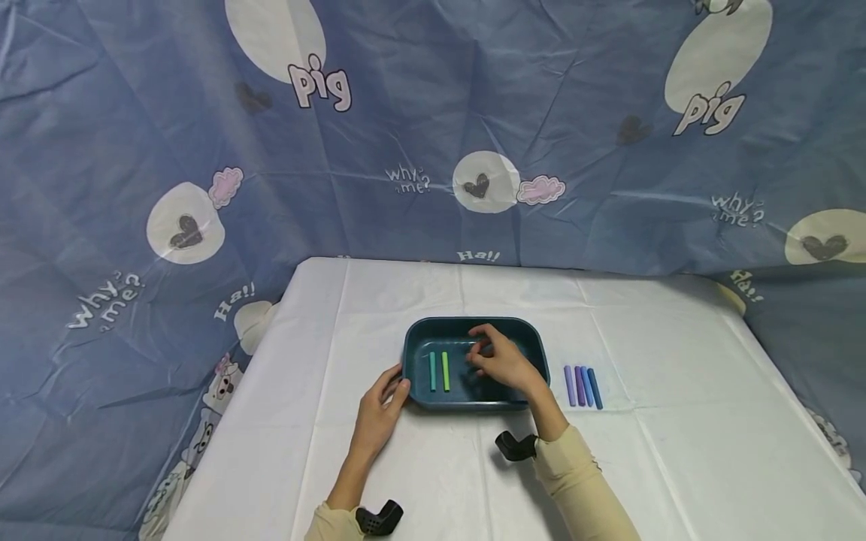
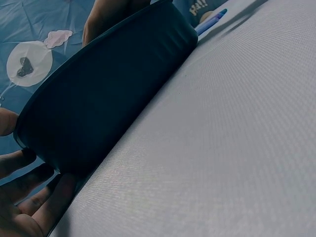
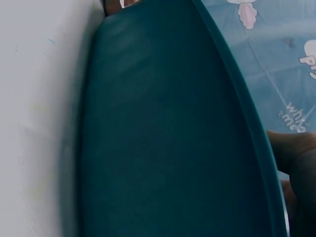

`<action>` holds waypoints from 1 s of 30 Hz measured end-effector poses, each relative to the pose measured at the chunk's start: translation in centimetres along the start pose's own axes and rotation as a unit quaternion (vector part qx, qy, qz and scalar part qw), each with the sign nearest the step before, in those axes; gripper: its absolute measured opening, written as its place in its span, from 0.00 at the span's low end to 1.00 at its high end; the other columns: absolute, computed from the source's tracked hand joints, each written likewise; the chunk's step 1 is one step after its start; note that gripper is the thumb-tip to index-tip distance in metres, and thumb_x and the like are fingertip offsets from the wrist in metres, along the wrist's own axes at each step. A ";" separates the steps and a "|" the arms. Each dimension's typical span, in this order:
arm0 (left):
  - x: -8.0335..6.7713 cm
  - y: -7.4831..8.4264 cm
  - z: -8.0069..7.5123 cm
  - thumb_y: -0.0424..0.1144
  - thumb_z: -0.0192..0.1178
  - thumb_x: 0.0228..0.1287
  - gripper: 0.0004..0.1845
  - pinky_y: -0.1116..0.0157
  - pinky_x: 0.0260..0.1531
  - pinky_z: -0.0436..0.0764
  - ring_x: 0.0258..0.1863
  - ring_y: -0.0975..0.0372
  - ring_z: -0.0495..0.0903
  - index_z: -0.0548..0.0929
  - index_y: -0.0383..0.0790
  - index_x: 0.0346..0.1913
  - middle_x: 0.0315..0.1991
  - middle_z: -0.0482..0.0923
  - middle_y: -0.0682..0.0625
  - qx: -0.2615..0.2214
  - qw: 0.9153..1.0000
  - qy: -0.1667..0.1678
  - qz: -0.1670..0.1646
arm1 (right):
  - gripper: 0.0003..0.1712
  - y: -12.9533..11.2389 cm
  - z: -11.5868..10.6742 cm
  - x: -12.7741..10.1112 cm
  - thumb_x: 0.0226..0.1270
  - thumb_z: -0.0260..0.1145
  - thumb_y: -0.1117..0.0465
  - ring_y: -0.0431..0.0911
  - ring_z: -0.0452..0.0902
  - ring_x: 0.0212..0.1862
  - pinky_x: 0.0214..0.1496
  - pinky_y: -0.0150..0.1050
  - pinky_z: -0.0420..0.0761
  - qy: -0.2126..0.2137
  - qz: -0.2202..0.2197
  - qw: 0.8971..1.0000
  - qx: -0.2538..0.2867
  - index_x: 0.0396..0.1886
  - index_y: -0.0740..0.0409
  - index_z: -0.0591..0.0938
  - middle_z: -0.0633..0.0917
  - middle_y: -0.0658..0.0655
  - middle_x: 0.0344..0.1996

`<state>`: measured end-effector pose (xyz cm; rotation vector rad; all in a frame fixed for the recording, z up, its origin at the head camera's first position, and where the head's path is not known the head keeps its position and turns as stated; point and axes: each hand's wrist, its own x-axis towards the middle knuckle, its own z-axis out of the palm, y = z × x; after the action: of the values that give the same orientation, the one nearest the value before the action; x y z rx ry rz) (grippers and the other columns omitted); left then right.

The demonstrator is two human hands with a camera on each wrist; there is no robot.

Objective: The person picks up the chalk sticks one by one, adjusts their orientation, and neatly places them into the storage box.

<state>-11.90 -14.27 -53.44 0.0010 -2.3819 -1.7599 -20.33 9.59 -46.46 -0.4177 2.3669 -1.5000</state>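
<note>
Sitting at the middle of the white bench (image 1: pixel 676 421), the dark teal tray (image 1: pixel 473 329) is carrying two green sticks (image 1: pixel 439 371) at its 9 o'clock side. The right hand (image 1: pixel 499 359) is hovering inside it, fingers curled; whether it is pinching anything I cannot tell. The left hand (image 1: pixel 381 409) is touching the tray's 8 o'clock corner with relaxed fingers. Four purple-blue sticks (image 1: pixel 582 386) are lying at 3 o'clock.

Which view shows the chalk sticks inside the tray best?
The head view: two green chalk sticks lie side by side inside the tray. The left wrist view shows only the tray's outer wall; the right wrist view shows no sticks.
</note>
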 end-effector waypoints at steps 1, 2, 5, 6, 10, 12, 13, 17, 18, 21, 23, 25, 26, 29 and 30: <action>0.0 0.1 0.0 0.50 0.56 0.67 0.25 0.64 0.54 0.79 0.55 0.56 0.80 0.73 0.43 0.63 0.56 0.79 0.43 0.001 1.000 0.001 -0.001 | 0.27 0.0 -0.2 0.0 0.66 0.60 0.67 0.57 0.82 0.43 0.39 0.48 0.85 -0.001 0.000 1.000 -0.002 0.63 0.63 0.66 0.78 0.62 0.41; 0.1 0.1 0.0 0.50 0.56 0.67 0.25 0.65 0.54 0.79 0.55 0.57 0.80 0.73 0.44 0.63 0.56 0.80 0.44 0.001 1.000 0.001 -0.003 | 0.27 0.0 -0.4 0.0 0.66 0.60 0.66 0.57 0.82 0.43 0.39 0.47 0.85 0.000 0.001 1.000 -0.003 0.63 0.62 0.66 0.78 0.62 0.41; 0.2 0.2 0.1 0.51 0.56 0.67 0.25 0.66 0.54 0.79 0.56 0.58 0.79 0.73 0.45 0.63 0.56 0.79 0.45 -0.003 1.000 0.000 -0.008 | 0.26 0.1 -0.9 0.0 0.66 0.61 0.65 0.56 0.82 0.43 0.39 0.46 0.86 0.003 -0.002 1.000 -0.010 0.63 0.62 0.66 0.77 0.62 0.42; 0.2 0.2 0.1 0.51 0.56 0.67 0.25 0.67 0.54 0.79 0.56 0.58 0.79 0.73 0.45 0.63 0.57 0.79 0.45 -0.002 1.000 0.000 -0.006 | 0.26 0.2 -1.0 0.0 0.66 0.61 0.65 0.55 0.82 0.43 0.39 0.46 0.86 0.005 -0.003 1.000 -0.012 0.63 0.61 0.66 0.77 0.62 0.42; 0.4 0.2 0.1 0.49 0.56 0.68 0.24 0.65 0.54 0.79 0.56 0.56 0.79 0.73 0.43 0.63 0.57 0.78 0.42 -0.003 1.000 0.000 0.001 | 0.25 0.3 -1.5 -0.1 0.67 0.61 0.65 0.54 0.82 0.43 0.39 0.45 0.86 0.012 -0.013 1.000 -0.016 0.62 0.62 0.67 0.77 0.63 0.42; 0.3 0.2 0.1 0.48 0.56 0.68 0.24 0.65 0.55 0.79 0.55 0.55 0.80 0.73 0.42 0.63 0.56 0.79 0.42 0.000 1.000 0.001 0.006 | 0.25 0.3 -1.7 -0.4 0.67 0.61 0.65 0.55 0.82 0.43 0.38 0.45 0.86 0.014 -0.017 1.000 -0.015 0.61 0.63 0.67 0.78 0.63 0.41; 0.1 0.2 0.0 0.49 0.56 0.67 0.24 0.67 0.55 0.79 0.55 0.56 0.80 0.73 0.43 0.63 0.56 0.79 0.43 -0.001 1.000 0.002 0.004 | 0.25 0.0 -1.7 -0.7 0.67 0.61 0.66 0.57 0.82 0.43 0.39 0.47 0.86 0.014 -0.015 1.000 -0.010 0.61 0.64 0.67 0.78 0.64 0.41; -0.8 2.4 -0.6 0.46 0.56 0.68 0.24 0.72 0.54 0.78 0.56 0.56 0.79 0.72 0.41 0.64 0.56 0.79 0.41 -0.007 1.000 -0.015 -0.022 | 0.25 -1.4 -2.1 -2.1 0.67 0.61 0.66 0.60 0.81 0.44 0.41 0.51 0.85 0.017 -0.017 1.000 -0.002 0.61 0.66 0.67 0.77 0.67 0.42; -1.0 3.0 -0.7 0.45 0.56 0.69 0.24 0.74 0.53 0.77 0.57 0.56 0.78 0.72 0.40 0.64 0.56 0.78 0.41 -0.008 0.999 -0.018 -0.027 | 0.25 -1.4 -2.2 -2.2 0.66 0.61 0.66 0.60 0.81 0.44 0.41 0.51 0.85 0.019 -0.017 1.000 -0.001 0.61 0.66 0.67 0.77 0.67 0.42; -1.4 4.0 -0.8 0.43 0.55 0.69 0.24 0.76 0.52 0.76 0.58 0.54 0.77 0.71 0.37 0.64 0.58 0.77 0.39 -0.012 0.999 -0.025 -0.035 | 0.26 -0.5 -2.6 -2.0 0.66 0.61 0.65 0.57 0.82 0.43 0.39 0.46 0.86 0.028 -0.017 0.999 -0.003 0.62 0.64 0.67 0.77 0.64 0.42; -1.4 3.9 -0.8 0.43 0.55 0.69 0.24 0.75 0.52 0.77 0.58 0.54 0.77 0.70 0.36 0.64 0.58 0.76 0.38 -0.012 0.999 -0.021 -0.033 | 0.27 0.4 -2.9 -1.7 0.67 0.61 0.64 0.58 0.81 0.44 0.39 0.43 0.86 0.033 -0.019 0.999 0.002 0.63 0.64 0.66 0.77 0.63 0.42; -1.4 3.9 -0.8 0.43 0.55 0.69 0.24 0.74 0.52 0.78 0.58 0.53 0.78 0.71 0.36 0.64 0.58 0.77 0.38 -0.011 0.999 -0.019 -0.032 | 0.27 0.5 -3.2 -1.8 0.66 0.62 0.65 0.58 0.81 0.45 0.39 0.43 0.86 0.038 -0.020 0.999 0.011 0.62 0.64 0.66 0.77 0.63 0.42; -1.4 4.0 -0.8 0.43 0.55 0.69 0.24 0.73 0.52 0.78 0.57 0.53 0.78 0.71 0.36 0.64 0.58 0.77 0.38 -0.011 0.999 -0.017 -0.032 | 0.27 0.6 -3.3 -1.8 0.66 0.62 0.65 0.58 0.81 0.45 0.39 0.43 0.86 0.041 -0.019 0.999 0.015 0.62 0.64 0.66 0.77 0.63 0.42; -1.3 4.1 -0.8 0.43 0.55 0.69 0.24 0.71 0.53 0.78 0.57 0.53 0.78 0.71 0.35 0.64 0.57 0.77 0.39 -0.009 0.999 -0.016 -0.033 | 0.27 0.9 -3.8 -2.1 0.65 0.63 0.64 0.55 0.81 0.43 0.39 0.43 0.86 0.054 -0.017 0.998 0.019 0.62 0.63 0.67 0.76 0.64 0.43; -1.3 4.2 -0.8 0.43 0.55 0.69 0.24 0.71 0.53 0.78 0.57 0.53 0.78 0.71 0.35 0.64 0.57 0.77 0.39 -0.007 0.999 -0.016 -0.034 | 0.27 1.0 -3.9 -2.2 0.65 0.64 0.64 0.54 0.81 0.42 0.39 0.43 0.86 0.057 -0.016 0.998 0.018 0.62 0.63 0.67 0.76 0.64 0.43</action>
<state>-10.04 -13.68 -49.42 0.0543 -2.4185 -1.8199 -20.01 14.10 -45.56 -0.3735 2.4254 -1.6194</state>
